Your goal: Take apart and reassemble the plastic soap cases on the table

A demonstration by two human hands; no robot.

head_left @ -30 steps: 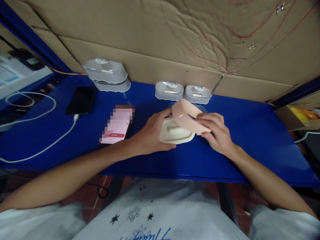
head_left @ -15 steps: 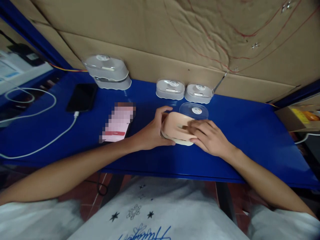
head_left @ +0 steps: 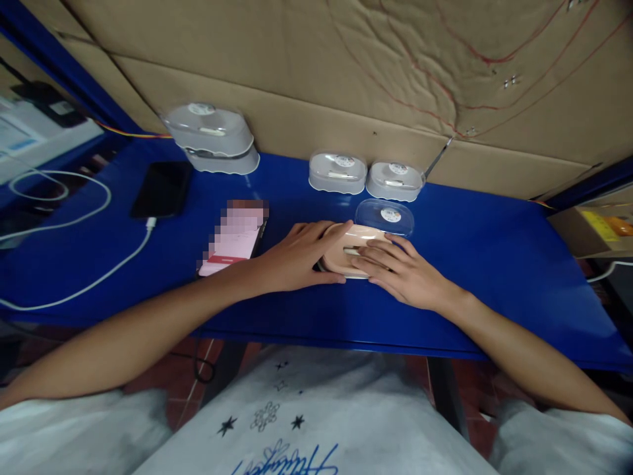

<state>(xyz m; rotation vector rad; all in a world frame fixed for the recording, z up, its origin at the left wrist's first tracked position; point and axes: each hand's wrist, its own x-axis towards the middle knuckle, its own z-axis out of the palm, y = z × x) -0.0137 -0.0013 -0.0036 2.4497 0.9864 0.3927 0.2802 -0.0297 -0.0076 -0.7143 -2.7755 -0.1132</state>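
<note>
As the glossy, peach, rounded plastic cover comes down flat, both hands close in on it: a second ago it was tilted up in the right hand, and now it lies over the cream plastic base, with only a pale rim peeping out on the near side. The left hand is cupped part-way open round the left end, clasping cover and base together, finger on top and thumb at the near edge. The right hand spreads across the other end, fingers apart on top; whether it clasps or merely presses, I can't tell. So the two halves look all but joined, I'd judge, though whether they're fully seated doesn't show. Just beyond the grip lies a clear, oval plastic lid, uncovered now; behind it stand two grey, oval, clear-topped plastic boxes. Left of the grip, a slim, pink-screened phone lies near the forearm.
</note>
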